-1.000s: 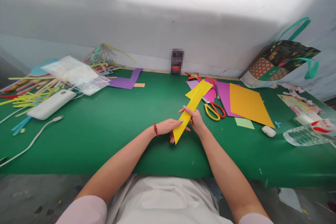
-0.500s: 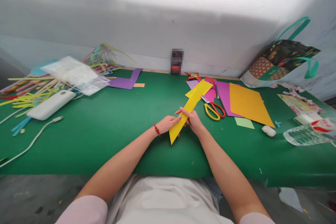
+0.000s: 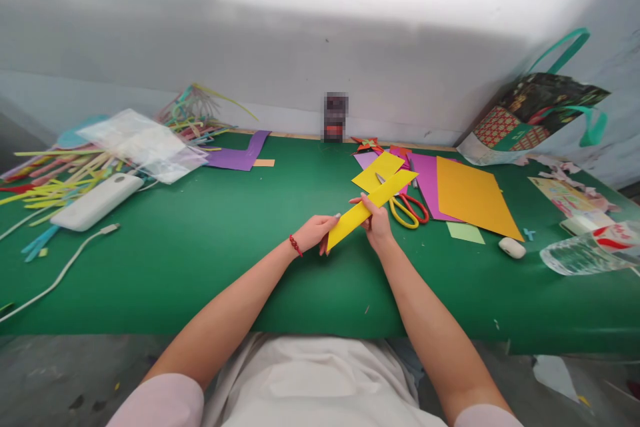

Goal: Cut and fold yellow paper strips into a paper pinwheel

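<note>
A long yellow paper strip (image 3: 353,215) slants above the green table between my two hands. My left hand (image 3: 320,231) pinches its lower left end, thumb on top and fingers underneath. My right hand (image 3: 377,221) grips the strip near its middle, with the thumb over the upper face. The strip's far end reaches over the scissors (image 3: 403,212), whose handles are yellow and red. Behind it lies another yellow paper piece (image 3: 379,172) on the table. Purple and magenta sheets are partly hidden under an orange sheet (image 3: 473,197) to the right.
On the left are a white power bank (image 3: 97,201), a white cable (image 3: 70,265), a clear plastic bag (image 3: 145,147) and many coloured strips (image 3: 55,190). A plastic bottle (image 3: 583,250), a small white case (image 3: 512,247) and a patterned bag (image 3: 520,123) stand or lie at right.
The yellow strip has turned flatter, its far end swinging right and toward me, uncovering the yellow piece and scissor blades behind. My left hand has shifted to the strip's near end.
</note>
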The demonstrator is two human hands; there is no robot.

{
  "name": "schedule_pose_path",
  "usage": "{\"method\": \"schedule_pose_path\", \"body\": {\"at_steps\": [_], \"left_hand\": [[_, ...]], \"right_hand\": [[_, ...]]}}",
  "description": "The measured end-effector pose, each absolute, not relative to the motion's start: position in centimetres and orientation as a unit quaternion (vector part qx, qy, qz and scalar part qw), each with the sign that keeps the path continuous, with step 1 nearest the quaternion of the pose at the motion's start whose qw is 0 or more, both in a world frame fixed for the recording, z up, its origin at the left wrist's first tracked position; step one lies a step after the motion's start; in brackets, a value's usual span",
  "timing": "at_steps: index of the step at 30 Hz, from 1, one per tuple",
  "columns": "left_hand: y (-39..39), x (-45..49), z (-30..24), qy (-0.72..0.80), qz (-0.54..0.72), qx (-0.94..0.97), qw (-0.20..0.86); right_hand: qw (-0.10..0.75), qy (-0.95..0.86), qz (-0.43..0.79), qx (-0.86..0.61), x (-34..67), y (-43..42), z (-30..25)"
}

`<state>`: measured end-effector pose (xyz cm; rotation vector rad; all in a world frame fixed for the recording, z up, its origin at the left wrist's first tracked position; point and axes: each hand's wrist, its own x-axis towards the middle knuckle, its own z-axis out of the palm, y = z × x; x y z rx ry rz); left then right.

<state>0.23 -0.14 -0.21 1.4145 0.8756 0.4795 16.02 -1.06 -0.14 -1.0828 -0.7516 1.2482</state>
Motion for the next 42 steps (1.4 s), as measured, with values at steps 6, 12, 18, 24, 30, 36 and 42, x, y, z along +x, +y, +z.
{"method": "schedule_pose_path", "body": {"at_steps": [6,12,18,24,30,36,42], "left_hand": [[-0.1,0.2,-0.2,0.357,0.213,0.626,0.66],[-0.1,0.1,-0.2,0.349,0.211,0.622,0.669],[0.0,0.1,-0.5,0.35,0.227,0.598,0.685],[-0.2,0.1,-0.5,0.343,0.214,0.589,0.699],[0.0,0.1,-0.3,0.374,0.226,0.627,0.644],[-0.2,0.1,-0.1,0.371,0.195,0.626,0.657],[-0.3,0.0,-0.1,0.354,0.188,0.629,0.666]], "right_hand": [[0.62,-0.322,0.54,-0.469,16.0,-1.1,-0.1],[0.617,-0.327,0.539,-0.471,16.0,-1.2,0.0],[0.585,-0.34,0.568,-0.468,15.7,-1.3,0.0],[0.546,-0.364,0.594,-0.465,15.1,-1.5,-0.1],[0.556,-0.368,0.587,-0.459,15.0,-1.6,-0.1],[0.563,-0.358,0.581,-0.467,15.1,-1.5,-0.1],[0.588,-0.337,0.572,-0.462,15.4,-1.4,0.0]]}}
